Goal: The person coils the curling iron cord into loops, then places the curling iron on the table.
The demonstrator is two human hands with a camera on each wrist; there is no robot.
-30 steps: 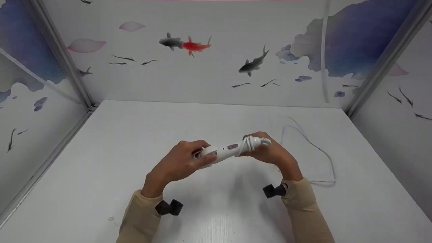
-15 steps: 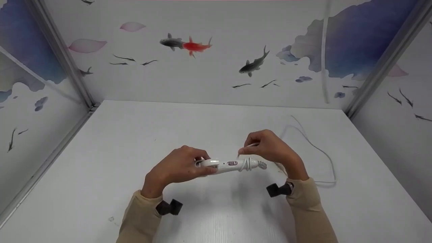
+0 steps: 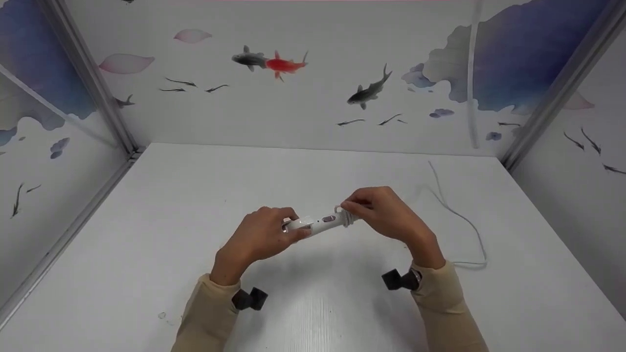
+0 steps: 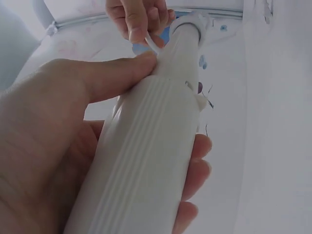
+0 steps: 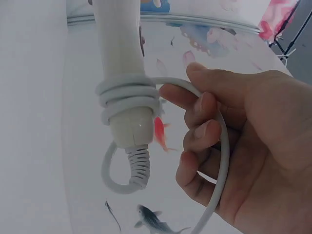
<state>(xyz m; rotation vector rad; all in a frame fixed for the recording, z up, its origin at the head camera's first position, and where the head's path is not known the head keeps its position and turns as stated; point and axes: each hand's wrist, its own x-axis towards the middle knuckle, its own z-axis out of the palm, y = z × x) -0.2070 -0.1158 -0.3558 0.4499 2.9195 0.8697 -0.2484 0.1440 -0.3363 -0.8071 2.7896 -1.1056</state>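
White corded handheld appliance point(image 3: 320, 223), slim ribbed barrel, held in the air at frame centre above the worktop point(image 3: 146, 210), tilted slightly up to the right. White cord point(image 5: 127, 99): several turns wound tight round the barrel's right end, just above the ribbed strain relief; a loop runs from there into the right hand. Left hand point(image 3: 259, 237): fingers point(image 4: 197, 168) curled round the barrel's left part, thumb lying along it. Right hand point(image 3: 386, 215): fingers point(image 5: 195, 109) curled, pinching the cord beside the windings, and hiding the barrel's right end in the head view. Slack cord trails across the worktop at centre right. Fish-patterned wall panels point(image 3: 313, 83) enclose the worktop, upper frame.
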